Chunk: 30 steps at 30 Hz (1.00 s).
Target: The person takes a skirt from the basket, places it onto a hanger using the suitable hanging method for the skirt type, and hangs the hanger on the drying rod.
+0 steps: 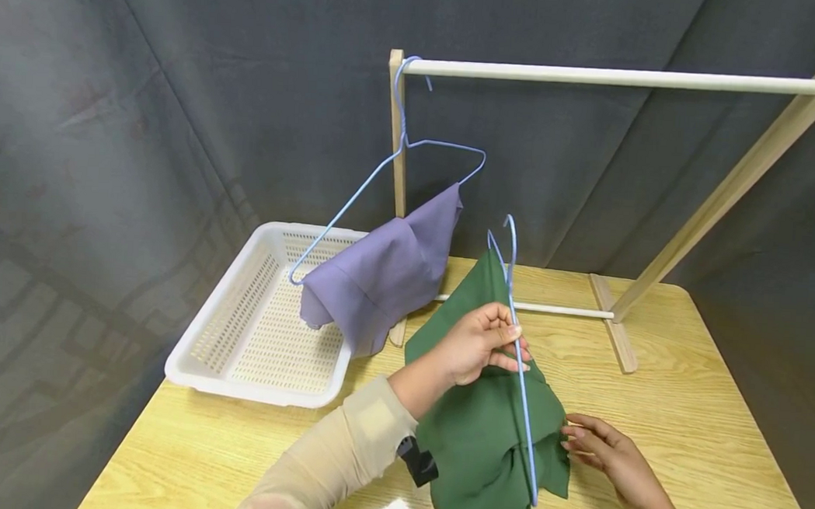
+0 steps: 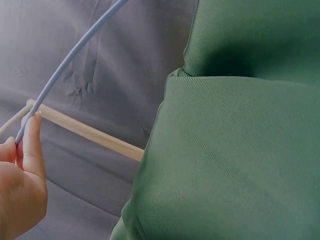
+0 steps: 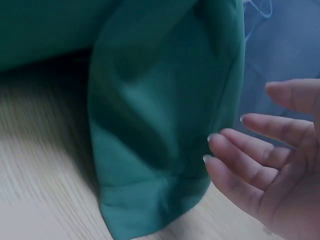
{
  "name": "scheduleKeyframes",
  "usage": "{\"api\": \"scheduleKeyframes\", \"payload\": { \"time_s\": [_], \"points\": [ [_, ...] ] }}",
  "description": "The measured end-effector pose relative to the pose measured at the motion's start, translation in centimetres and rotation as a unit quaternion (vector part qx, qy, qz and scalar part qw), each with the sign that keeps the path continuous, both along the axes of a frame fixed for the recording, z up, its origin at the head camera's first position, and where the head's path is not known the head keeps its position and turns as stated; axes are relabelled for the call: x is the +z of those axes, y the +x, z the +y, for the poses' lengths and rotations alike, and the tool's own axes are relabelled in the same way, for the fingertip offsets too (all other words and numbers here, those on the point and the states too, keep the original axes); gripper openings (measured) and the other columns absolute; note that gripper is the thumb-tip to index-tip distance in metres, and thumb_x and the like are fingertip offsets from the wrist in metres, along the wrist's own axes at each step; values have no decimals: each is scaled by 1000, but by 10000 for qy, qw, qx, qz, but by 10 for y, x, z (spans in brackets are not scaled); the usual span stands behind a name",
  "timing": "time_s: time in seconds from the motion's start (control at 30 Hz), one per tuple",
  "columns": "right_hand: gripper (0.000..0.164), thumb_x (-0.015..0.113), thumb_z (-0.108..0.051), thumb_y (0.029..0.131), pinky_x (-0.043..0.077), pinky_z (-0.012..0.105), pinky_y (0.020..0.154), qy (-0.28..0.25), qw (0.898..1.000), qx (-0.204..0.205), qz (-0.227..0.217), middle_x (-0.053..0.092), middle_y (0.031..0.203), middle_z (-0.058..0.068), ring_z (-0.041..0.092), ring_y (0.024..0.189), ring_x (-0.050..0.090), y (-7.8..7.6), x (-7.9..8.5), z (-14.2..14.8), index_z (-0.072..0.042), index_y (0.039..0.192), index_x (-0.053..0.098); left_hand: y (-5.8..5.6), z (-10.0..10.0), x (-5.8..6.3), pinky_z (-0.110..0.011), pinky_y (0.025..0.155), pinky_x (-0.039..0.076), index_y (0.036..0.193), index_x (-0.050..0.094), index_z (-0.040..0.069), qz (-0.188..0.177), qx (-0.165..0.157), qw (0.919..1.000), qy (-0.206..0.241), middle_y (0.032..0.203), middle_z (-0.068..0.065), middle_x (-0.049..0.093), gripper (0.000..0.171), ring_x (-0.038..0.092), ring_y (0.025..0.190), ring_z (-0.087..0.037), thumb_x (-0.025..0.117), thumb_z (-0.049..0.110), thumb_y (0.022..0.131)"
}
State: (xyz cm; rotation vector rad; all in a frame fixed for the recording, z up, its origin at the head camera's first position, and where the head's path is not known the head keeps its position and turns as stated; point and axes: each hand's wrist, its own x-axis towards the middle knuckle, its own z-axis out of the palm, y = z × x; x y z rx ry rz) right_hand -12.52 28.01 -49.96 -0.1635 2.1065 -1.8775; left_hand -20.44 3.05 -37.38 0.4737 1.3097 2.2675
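My left hand [image 1: 481, 343] pinches the side wire of a blue hanger [image 1: 525, 417] between thumb and fingers, holding it up over the table. A green cloth [image 1: 474, 422] drapes over this hanger, its lower part hanging toward the tabletop. In the left wrist view the thumb and fingers [image 2: 31, 145] close round the wire, with the green fabric [image 2: 235, 150] filling the right side. My right hand [image 1: 612, 458] is at the cloth's right edge, its fingers loosely extended. In the right wrist view those fingertips [image 3: 214, 140] are right at the fabric's edge and grip nothing.
A wooden rack [image 1: 719, 200] with a white top rod [image 1: 600, 76] stands at the back. From its left end hangs another blue hanger [image 1: 355, 197] carrying a purple cloth [image 1: 385, 273]. The cloth overlaps a white perforated basket [image 1: 218, 305] on the wooden table [image 1: 685, 412].
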Motion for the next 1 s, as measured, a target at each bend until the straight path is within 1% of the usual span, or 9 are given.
{"api": "scheduleKeyframes", "payload": {
  "time_s": [0.03,0.1,0.13,0.2,0.27,0.4,0.67,0.83,1.0],
  "points": [
    [38,38,-17,93,47,32,73,-178,9998,77,-11,57,103,6,18,89,57,2,5,-4,9,121,38,0,0,0,-38,63,50,74,43,7,-4,10,10000,2,72,-11,49,21,57,61,-16,37,-8,88],
    [29,34,-12,94,47,32,74,-596,9978,292,-86,57,102,5,19,89,56,6,15,-11,-2,120,44,0,0,2,-38,64,50,75,42,7,21,11,10000,-11,72,-11,50,21,57,62,-16,36,-8,88],
    [29,34,-12,94,47,33,74,-747,9965,352,-161,57,101,5,19,89,56,9,21,-16,-6,120,45,0,0,2,-39,64,50,76,42,7,29,6,10000,-16,72,-10,50,21,57,62,-16,36,-8,88],
    [30,29,-8,95,46,34,77,-1326,9886,653,-286,56,102,4,19,90,55,12,28,-22,-15,118,46,0,-1,3,-39,65,50,76,42,7,57,-10,10000,-33,72,-9,50,20,57,62,-15,36,-8,89],
    [33,24,-7,95,45,35,79,-1834,9777,913,-471,55,103,3,18,93,54,14,31,-28,-22,117,45,0,0,4,-39,65,50,77,42,7,80,-28,10000,-39,72,-9,50,20,57,63,-15,35,-8,89],
    [35,19,-6,95,44,34,81,-2600,9547,1258,-712,54,105,3,18,96,54,16,32,-37,-20,120,39,0,1,3,-38,65,50,77,41,6,87,-32,10000,-13,72,-9,50,19,57,63,-15,35,-8,89],
    [39,12,-3,94,42,39,84,-3536,9155,1696,-892,52,111,9,25,103,50,18,36,-46,-16,124,33,-4,3,2,-36,63,50,78,41,6,101,34,9999,-52,72,-8,50,19,57,63,-15,35,-8,89],
    [40,10,-3,94,40,41,85,-3833,9005,1798,-987,50,114,12,27,106,47,19,41,-50,-15,126,30,-7,4,1,-33,61,51,77,41,8,36,97,9999,-41,72,-8,50,20,57,63,-14,35,-7,89],
    [40,9,-3,94,41,42,84,-3966,8939,1809,-1041,48,114,14,27,107,46,20,48,-56,-14,127,28,-8,4,1,-32,59,51,77,39,7,34,145,9999,-59,72,-8,49,19,57,62,-14,35,-7,89]
  ]
}}
